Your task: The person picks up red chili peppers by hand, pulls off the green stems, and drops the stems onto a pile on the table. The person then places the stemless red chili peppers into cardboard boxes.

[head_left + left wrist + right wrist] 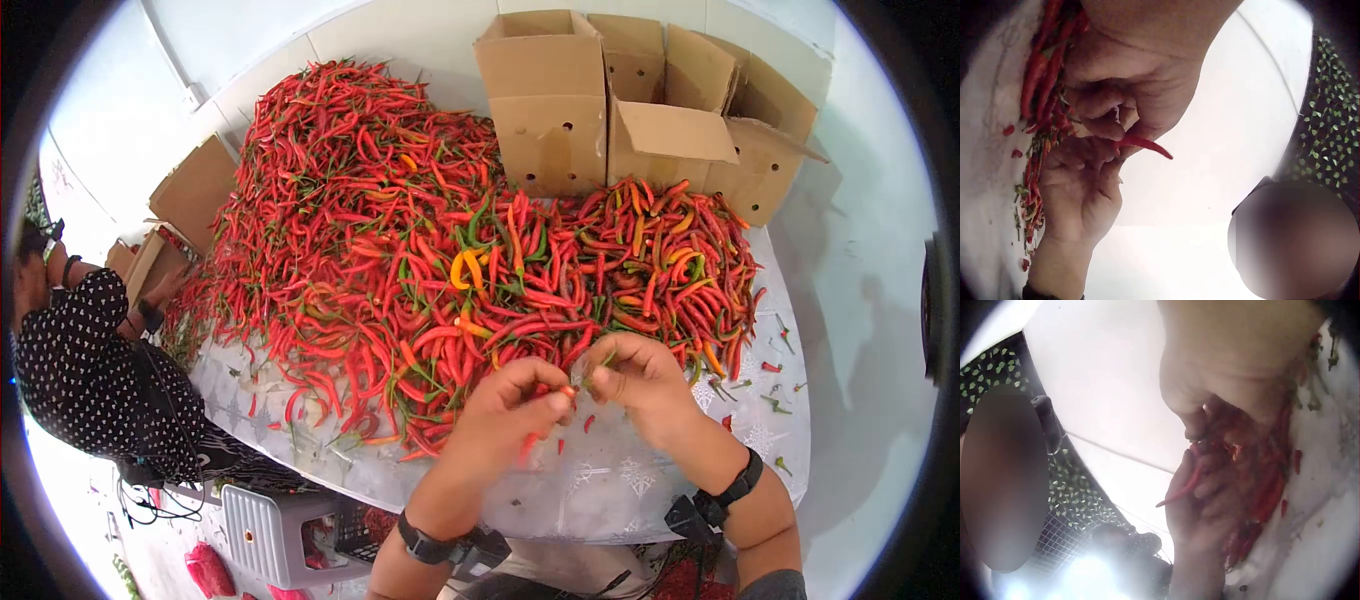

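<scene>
My left hand [505, 415] grips a red chili pepper [1150, 145] between thumb and curled fingers, its pointed tip sticking out past the hand. Close beside it, my right hand [648, 388] has thumb and index finger pinched together, with a bit of green stem [609, 358] showing at the fingertips. Both hands are just above the near edge of a large heap of red chili peppers [400, 260], which has some green and orange ones mixed in. The right wrist view shows the same chili pepper [1184, 489] curving below the fingertips.
Cardboard boxes [548, 135] stand open behind the heap. Loose stems [775, 404] and red bits lie on the white patterned tablecloth [630, 475]. Another person [110, 370] in a dotted top is at the left, near a grey plastic stool [265, 540].
</scene>
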Demonstrator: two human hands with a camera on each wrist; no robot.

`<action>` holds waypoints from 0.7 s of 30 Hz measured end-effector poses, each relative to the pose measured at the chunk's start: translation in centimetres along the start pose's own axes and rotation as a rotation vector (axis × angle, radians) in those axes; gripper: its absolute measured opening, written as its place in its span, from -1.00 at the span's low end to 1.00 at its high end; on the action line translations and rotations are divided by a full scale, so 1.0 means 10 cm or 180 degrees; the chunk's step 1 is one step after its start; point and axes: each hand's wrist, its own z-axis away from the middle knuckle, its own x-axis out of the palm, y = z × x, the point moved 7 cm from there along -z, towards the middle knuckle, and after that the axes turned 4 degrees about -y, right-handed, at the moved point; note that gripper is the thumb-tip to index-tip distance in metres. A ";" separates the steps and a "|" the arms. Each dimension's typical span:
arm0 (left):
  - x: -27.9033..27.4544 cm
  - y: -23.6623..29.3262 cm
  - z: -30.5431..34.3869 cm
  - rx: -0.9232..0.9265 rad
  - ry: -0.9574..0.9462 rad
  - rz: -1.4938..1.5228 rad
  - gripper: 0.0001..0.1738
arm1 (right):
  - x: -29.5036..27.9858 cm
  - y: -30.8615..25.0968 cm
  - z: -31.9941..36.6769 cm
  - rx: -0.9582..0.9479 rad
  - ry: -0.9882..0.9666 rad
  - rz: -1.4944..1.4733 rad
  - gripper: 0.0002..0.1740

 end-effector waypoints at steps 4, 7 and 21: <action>-0.12 0.07 0.01 -0.0024 0.0399 0.0927 -0.72 | -0.28 -0.10 -0.03 -0.0437 0.0672 0.0727 -0.89; -0.12 0.09 0.00 -0.0018 0.0576 0.1322 -0.74 | -0.15 -0.37 -0.01 -0.1634 0.1213 0.3260 -0.82; -0.17 -0.04 0.01 -0.0328 0.0602 0.0898 -0.85 | 0.17 -0.34 -0.13 -0.1769 0.0968 0.4573 -0.82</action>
